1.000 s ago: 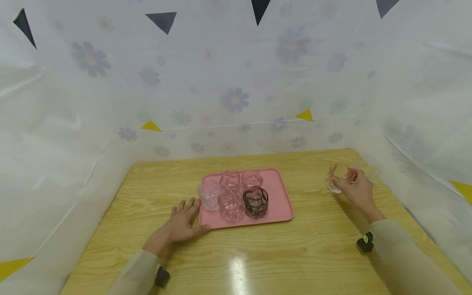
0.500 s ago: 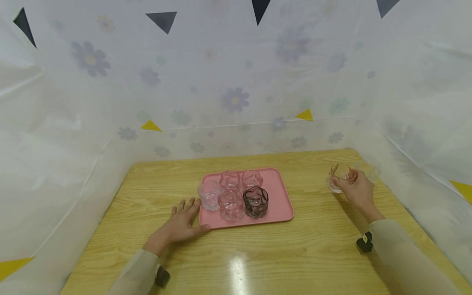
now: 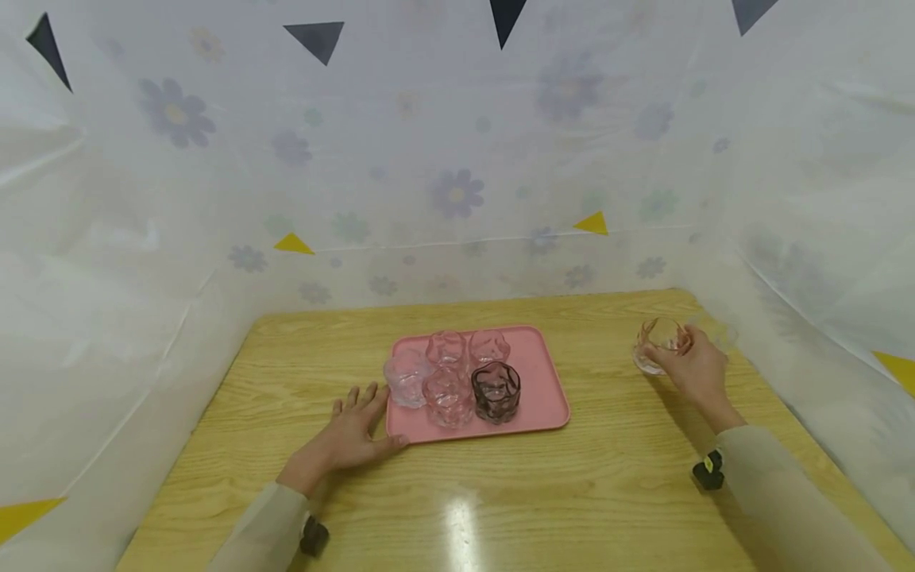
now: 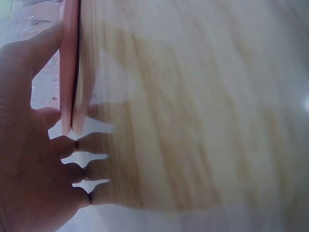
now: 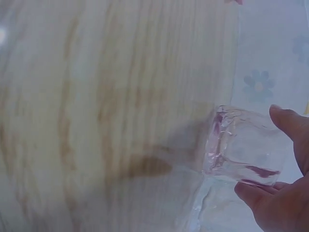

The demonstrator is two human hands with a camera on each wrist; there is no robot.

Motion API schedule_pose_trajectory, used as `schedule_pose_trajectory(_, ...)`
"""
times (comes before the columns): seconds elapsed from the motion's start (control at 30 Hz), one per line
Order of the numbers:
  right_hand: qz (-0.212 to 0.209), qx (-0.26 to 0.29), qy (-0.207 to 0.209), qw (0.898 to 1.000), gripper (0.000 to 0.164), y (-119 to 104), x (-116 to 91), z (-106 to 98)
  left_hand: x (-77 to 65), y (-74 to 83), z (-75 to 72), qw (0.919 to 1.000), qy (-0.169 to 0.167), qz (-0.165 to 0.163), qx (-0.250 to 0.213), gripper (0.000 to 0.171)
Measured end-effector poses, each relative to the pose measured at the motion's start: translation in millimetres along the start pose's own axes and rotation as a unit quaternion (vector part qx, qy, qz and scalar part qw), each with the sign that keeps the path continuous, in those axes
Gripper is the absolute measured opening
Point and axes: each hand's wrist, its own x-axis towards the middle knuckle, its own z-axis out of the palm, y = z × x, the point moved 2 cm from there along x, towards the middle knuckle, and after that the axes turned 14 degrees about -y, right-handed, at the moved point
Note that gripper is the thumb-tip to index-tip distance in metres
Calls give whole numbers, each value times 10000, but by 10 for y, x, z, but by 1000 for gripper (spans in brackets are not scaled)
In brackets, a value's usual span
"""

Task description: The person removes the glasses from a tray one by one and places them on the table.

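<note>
**Held glass cup (image 3: 659, 338), catalogued with its surroundings**

Sheet (image 3: 386, 143): thin, whitish, wrinkled, flower-printed; walls the back and both sides.

Table (image 3: 586, 492): flat top, wood-grain, glossy enough to reflect a light.

Tray (image 3: 546, 381): pink, rounded corners, low rim; probably stiff plastic. Clock directions run from its centre, 12 being the far side.

Left hand (image 3: 352, 433): at 8 o'clock. Fingers straight and spread, gripping nothing; thumb touching the tray's rim.

Right hand (image 3: 692, 369): at 3 o'clock. Thumb and fingers parted to the cup's width, pinching opposite sides of the held glass cup near its mouth.

Held glass cup: at 3 o'clock, off the tray, upright. Whether its base touches the table cannot be told. Judged rigid, weighty for its size, slick and breakable; best taken across two opposite walls, where the dents should give purchase. See-through, faintly amber-pink, wavy-walled.

Cups on the tray, same lumpy moulding: clear cup (image 3: 409, 381) at 9; near cup (image 3: 448, 400) towards 8; smoky cup (image 3: 496, 392) close to centre, towards 4; two more see-through, the 11 o'clock cup (image 3: 446, 349) and the 12 o'clock cup (image 3: 489, 348). Pink tints may be the tray showing through.

Spare glass (image 3: 725, 334): clear, just beside the right hand, partly hidden.
</note>
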Motion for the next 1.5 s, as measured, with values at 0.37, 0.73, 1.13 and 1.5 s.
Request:
schedule_pose_trajectory(0.37, -368, -49, 426, 9984, 79, -254, -30, -108, -10, 14, -6, 10000, 4, 17, 1, 104)
schedule_pose_trajectory(0.73, -1039, 450, -487, 9924, 76, -758, -104, 142, -18, 21, -14, 10000, 3, 11, -13, 105)
schedule_pose_trajectory(1.13, -1775, 828, -1350, 9713, 73, -1113, -192, 627, -31, 28, -19, 10000, -44, 37, -50, 104)
schedule_pose_trajectory(1.5, -2113, 882, -2067, 9512, 73, -1353, -356, 1017, -44, 34, -21, 10000, -61, 33, -42, 105)
